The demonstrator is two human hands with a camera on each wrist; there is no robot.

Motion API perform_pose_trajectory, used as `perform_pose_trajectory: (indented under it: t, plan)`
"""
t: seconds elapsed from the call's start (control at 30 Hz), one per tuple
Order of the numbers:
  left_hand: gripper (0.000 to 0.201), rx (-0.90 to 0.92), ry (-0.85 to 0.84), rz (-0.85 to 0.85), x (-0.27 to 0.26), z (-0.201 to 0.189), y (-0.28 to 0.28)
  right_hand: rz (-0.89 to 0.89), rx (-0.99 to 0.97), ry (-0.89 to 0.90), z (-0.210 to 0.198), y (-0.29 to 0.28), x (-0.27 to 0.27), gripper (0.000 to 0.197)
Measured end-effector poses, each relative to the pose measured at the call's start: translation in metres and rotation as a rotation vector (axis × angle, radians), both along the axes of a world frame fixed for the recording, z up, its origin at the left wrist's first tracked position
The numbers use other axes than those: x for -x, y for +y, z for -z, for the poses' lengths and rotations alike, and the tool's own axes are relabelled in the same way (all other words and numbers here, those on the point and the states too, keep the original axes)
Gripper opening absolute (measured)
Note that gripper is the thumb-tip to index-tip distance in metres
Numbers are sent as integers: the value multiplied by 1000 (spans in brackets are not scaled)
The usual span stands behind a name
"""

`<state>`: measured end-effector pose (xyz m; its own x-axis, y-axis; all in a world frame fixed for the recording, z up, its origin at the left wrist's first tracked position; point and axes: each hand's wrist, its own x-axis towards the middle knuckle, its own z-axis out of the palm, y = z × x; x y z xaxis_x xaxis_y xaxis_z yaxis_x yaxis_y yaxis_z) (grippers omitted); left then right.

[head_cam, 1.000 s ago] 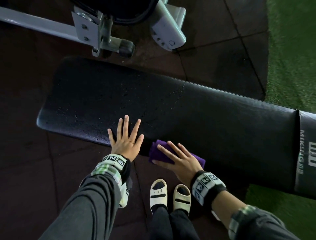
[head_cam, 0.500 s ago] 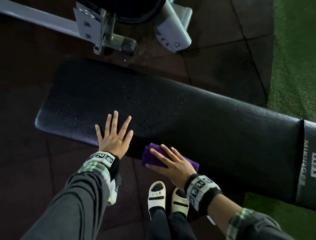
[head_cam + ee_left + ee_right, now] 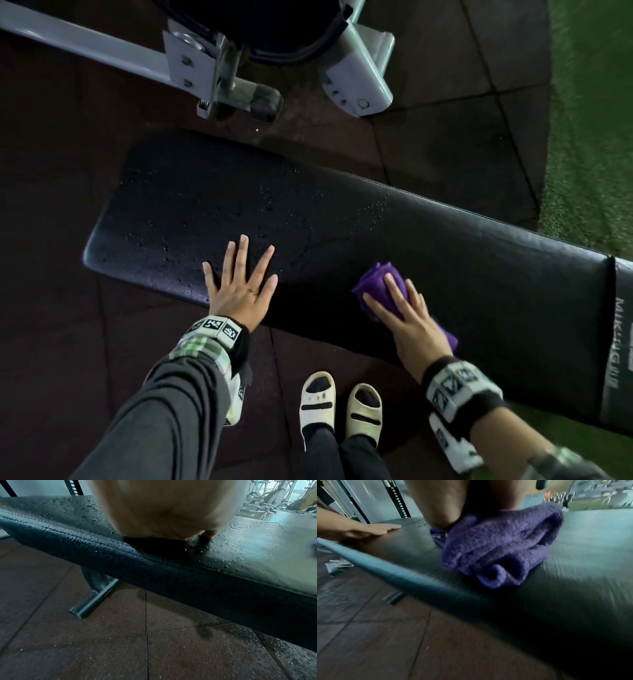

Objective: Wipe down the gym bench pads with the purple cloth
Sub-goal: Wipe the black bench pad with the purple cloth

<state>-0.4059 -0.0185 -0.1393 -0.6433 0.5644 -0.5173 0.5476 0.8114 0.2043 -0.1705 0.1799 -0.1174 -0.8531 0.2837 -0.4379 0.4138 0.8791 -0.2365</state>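
Observation:
A long black bench pad (image 3: 342, 222) runs across the head view, its left half dotted with water drops. My left hand (image 3: 241, 281) lies flat on the pad near its front edge, fingers spread. To its right my right hand (image 3: 407, 315) presses straight fingers down on the bunched purple cloth (image 3: 380, 284) on the pad. In the right wrist view the cloth (image 3: 498, 550) is crumpled under my palm, and the left hand (image 3: 359, 532) rests flat at the far left. In the left wrist view my palm (image 3: 163, 507) sits on the wet pad (image 3: 248, 547).
A grey metal machine frame (image 3: 205, 68) with a foot bar stands on the dark rubber floor tiles (image 3: 445, 137) behind the bench. Green turf (image 3: 589, 120) lies at the right. My sandalled feet (image 3: 339, 407) stand close to the bench's front. A second pad section (image 3: 621, 342) carries white lettering.
My right hand has slid the purple cloth from the pad's front edge up and to the right onto the top surface. My left hand stays flat on the pad.

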Motion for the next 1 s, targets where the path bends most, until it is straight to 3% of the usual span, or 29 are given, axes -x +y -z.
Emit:
perform_pose_trajectory:
  t: [0.07,0.17,0.27,0.4,0.5,0.6,0.67,0.8,1.0]
  plan:
    - [61,3,0,-1,0,0,0,-76,17,-13,0,-26,0,106]
    - [60,1,-2,1,1,1,1,-202,82,-20,-4,-51,34,78]
    - [60,-11,15,0,1,2,0,-285,63,46,-2,-45,79,78]
    - [58,-22,19,1,1,3,1,-127,81,5,1,6,99,67]
    - [58,-11,5,8,2,3,-1,-26,24,3,2,19,60,82]
    - [58,-18,1,5,1,3,0,-99,-23,-19,1,-3,14,109]
    - [58,-19,3,4,2,4,0,-144,3,-61,-5,-25,7,108]
    - [61,-29,16,-6,0,6,-1,-172,109,-63,-12,-52,49,79]
    - [61,-39,53,-28,0,7,0,-285,109,-5,-6,-21,127,82]
